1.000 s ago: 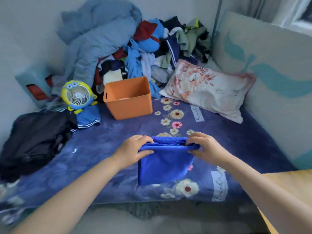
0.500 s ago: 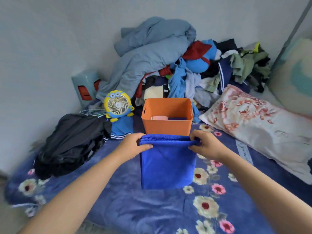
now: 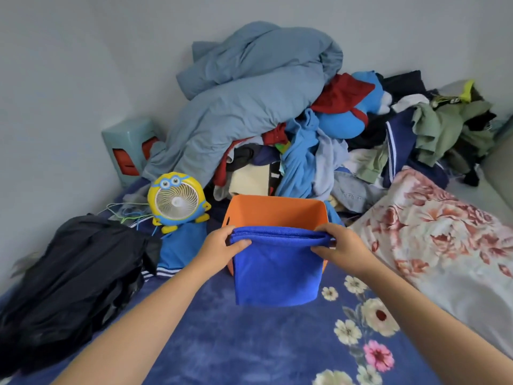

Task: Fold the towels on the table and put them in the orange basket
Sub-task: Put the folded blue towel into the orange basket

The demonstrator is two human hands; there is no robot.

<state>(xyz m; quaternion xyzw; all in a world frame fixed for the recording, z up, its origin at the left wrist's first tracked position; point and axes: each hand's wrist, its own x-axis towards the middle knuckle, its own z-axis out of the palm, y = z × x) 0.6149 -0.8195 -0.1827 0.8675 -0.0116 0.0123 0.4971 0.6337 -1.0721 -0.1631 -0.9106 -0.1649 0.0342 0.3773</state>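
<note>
- The bed (image 3: 236,345) carries everything; its cover is dark blue with a print of white and pink flowers.
- A big heap of clothes and bedding (image 3: 277,107) lies at the far side against the wall, with a grey-blue quilt on top.
- A pillow (image 3: 433,245) with a red flower pattern lies on the right, and a pile of black cloth (image 3: 75,273) on the left.
- The orange basket (image 3: 274,211) stands in the middle of the bed, open at the top — its front wall is hidden behind the towel.
- The blue towel (image 3: 276,270) is folded and hangs in front of the basket, held up by its top edge.
- A yellow fan (image 3: 177,201) with a cartoon face stands left of the basket.
- The left hand (image 3: 222,245) pinches the top left corner of the towel — thumb in front.
- The right hand (image 3: 342,245) pinches the top right corner the same way.
- No writing can be read.
</note>
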